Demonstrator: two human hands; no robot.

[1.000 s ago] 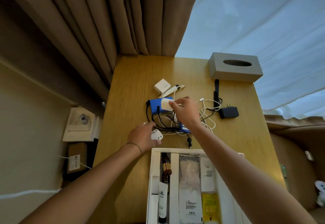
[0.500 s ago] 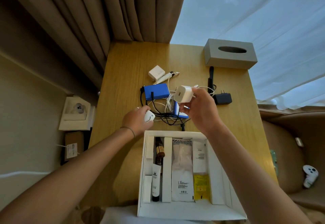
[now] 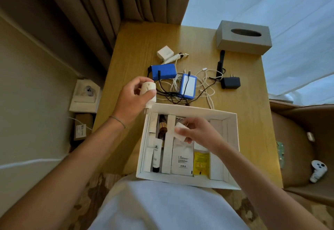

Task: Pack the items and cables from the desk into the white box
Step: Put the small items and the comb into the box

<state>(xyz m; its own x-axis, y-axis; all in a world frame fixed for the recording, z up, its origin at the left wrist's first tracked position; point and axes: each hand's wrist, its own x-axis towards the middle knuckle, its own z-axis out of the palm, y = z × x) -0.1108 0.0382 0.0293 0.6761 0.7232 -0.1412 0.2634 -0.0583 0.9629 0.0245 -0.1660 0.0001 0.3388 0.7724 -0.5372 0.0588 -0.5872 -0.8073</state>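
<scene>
Inside white box [image 3: 188, 108]: tube [image 3: 156, 155], sachets [image 3: 182, 157]; right hand [image 3: 197, 132] fingers grip charger [image 3: 179, 132]; left hand [image 3: 132, 101] grips plug [image 3: 149, 92].

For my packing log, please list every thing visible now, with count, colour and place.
Open white cardboard box: 1, near desk edge, holding tubes and sachets.
Wooden desk: 1, tan.
Blue rectangular packs: 2, mid-desk.
Tangled cables: several, black and white, around packs.
White square charger: 1, far desk.
Black plug adapter: 1, right.
Grey tissue box: 1, far right.
White round adapter: 1, in left hand.
White charger cube: 1, in right hand, over box.
</scene>
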